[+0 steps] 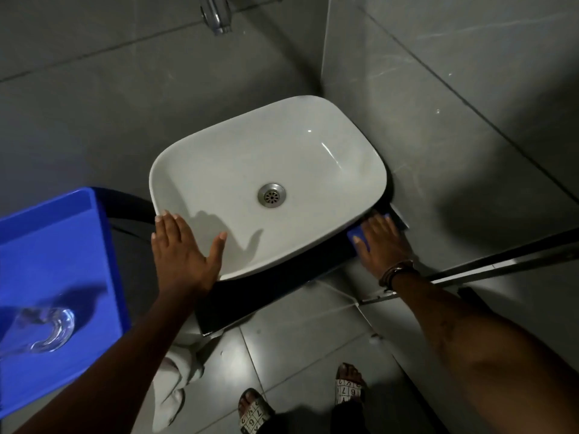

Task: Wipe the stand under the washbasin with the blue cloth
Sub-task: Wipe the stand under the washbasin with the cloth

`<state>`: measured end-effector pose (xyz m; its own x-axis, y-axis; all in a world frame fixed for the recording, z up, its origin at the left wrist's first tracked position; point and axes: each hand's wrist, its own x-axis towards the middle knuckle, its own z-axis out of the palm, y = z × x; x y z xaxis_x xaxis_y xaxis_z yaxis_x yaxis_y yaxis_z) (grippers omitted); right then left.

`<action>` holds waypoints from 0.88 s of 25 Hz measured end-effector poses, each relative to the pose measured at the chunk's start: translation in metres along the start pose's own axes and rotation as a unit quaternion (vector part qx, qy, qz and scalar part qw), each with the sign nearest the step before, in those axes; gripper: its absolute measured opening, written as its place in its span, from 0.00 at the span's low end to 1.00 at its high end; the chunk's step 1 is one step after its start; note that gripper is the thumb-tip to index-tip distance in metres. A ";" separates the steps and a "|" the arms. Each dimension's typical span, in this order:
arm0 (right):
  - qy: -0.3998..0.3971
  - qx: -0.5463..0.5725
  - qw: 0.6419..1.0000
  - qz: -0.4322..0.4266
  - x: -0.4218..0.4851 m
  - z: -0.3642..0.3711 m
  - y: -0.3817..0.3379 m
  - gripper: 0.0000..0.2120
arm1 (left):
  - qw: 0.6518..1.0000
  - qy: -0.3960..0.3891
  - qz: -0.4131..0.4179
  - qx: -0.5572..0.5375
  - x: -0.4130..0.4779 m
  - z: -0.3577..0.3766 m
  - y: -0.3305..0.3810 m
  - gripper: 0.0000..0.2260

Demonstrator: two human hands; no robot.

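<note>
A white washbasin (269,170) with a metal drain sits on a black stand (250,296). My left hand (183,249) lies flat and spread on the basin's near-left rim, holding nothing. My right hand (380,242) presses flat on the blue cloth (357,238) against the stand's top at the basin's near-right corner. Most of the cloth is hidden under that hand; only its left edge and a strip past the fingertips show.
A blue plastic tray (62,261) with a clear glass (44,327) on it stands at the left. A chrome tap (216,14) juts from the tiled wall above. A metal door rail (501,264) runs at right. My sandalled feet (349,383) stand on grey floor tiles below.
</note>
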<state>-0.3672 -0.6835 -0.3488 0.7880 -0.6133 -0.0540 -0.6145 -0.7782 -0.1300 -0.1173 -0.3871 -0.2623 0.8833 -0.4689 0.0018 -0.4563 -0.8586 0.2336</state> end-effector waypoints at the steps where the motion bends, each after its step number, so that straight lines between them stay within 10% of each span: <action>1: 0.007 0.001 1.000 0.030 0.005 -0.003 0.011 0.28 | 1.000 0.000 0.001 -0.001 0.000 0.000 0.001 0.47; 9: 0.014 0.041 0.982 0.184 -0.005 0.003 -0.064 0.34 | 1.000 -0.006 0.019 -0.024 -0.003 -0.005 0.004 0.46; 19: -0.033 0.104 0.992 0.063 -0.089 0.039 -0.309 0.44 | 0.997 -0.039 0.015 -0.067 -0.009 -0.021 0.007 0.45; 22: -0.063 0.106 0.988 -0.095 -0.120 0.035 -0.391 0.53 | 0.985 -0.019 -0.045 -0.168 -0.015 -0.062 -0.060 0.44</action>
<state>-0.2206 -0.3010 -0.3267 0.8954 -0.4262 -0.1289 -0.4430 -0.8236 -0.3541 -0.0965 -0.3155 -0.2156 0.9112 -0.4064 -0.0679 -0.3089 -0.7829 0.5400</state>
